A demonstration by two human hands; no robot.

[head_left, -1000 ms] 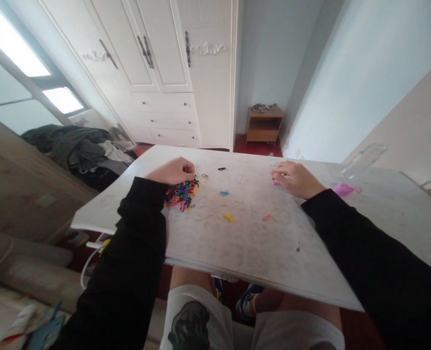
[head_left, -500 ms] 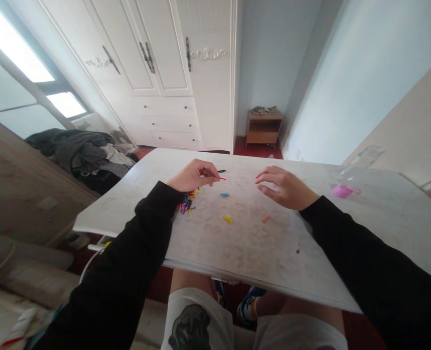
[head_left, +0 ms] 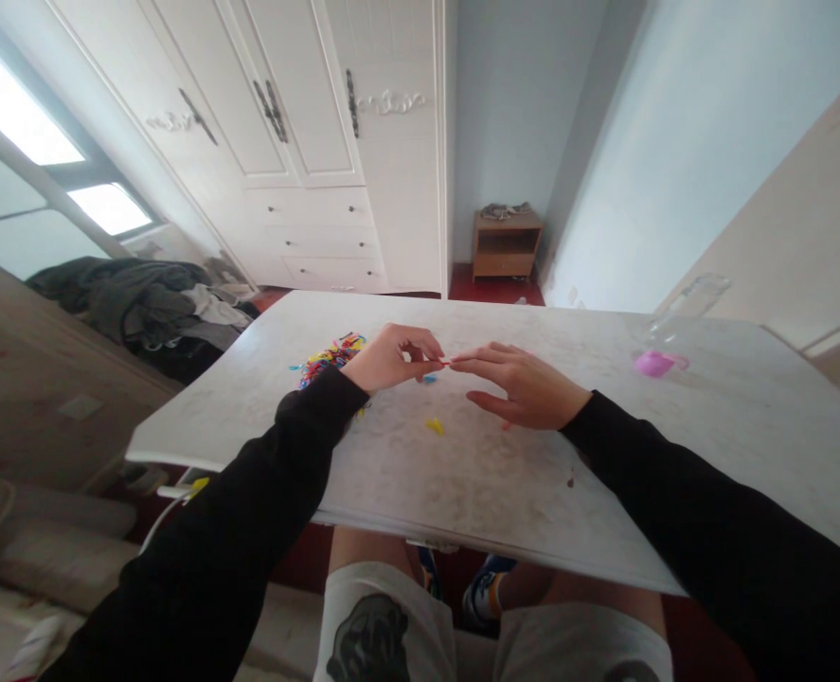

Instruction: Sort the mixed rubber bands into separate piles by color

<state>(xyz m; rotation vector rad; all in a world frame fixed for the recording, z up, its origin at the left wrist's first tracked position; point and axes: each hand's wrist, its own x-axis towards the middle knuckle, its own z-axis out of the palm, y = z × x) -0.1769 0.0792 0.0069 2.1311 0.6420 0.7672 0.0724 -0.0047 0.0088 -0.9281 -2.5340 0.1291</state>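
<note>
My left hand (head_left: 403, 357) pinches a thin red strip, which looks like a small elastic band (head_left: 446, 363), between thumb and fingertips above the table. My right hand (head_left: 526, 384) is open, its fingers stretched towards the left and the thumb held apart. Its fingertips meet or nearly meet the free end of the red band; contact is unclear. A pile of small bands in many colours (head_left: 330, 358) lies beside my left wrist, which partly hides it. Below the hands are a blue piece (head_left: 430, 379), a yellow piece (head_left: 435, 426) and an orange-red piece (head_left: 507, 425), partly covered by my right hand.
The white table (head_left: 420, 483) spreads in front of my knees. Towards its right side lie a pink object (head_left: 653, 364) and a clear bottle-like container (head_left: 693, 303). Heaped dark clothes (head_left: 135, 303) are beyond the left edge, and a white wardrobe (head_left: 306, 227) stands behind.
My hands have come together: the right moved left and slightly down, the left moved right with the red band. More of the coloured pile shows now. The view has shifted slightly.
</note>
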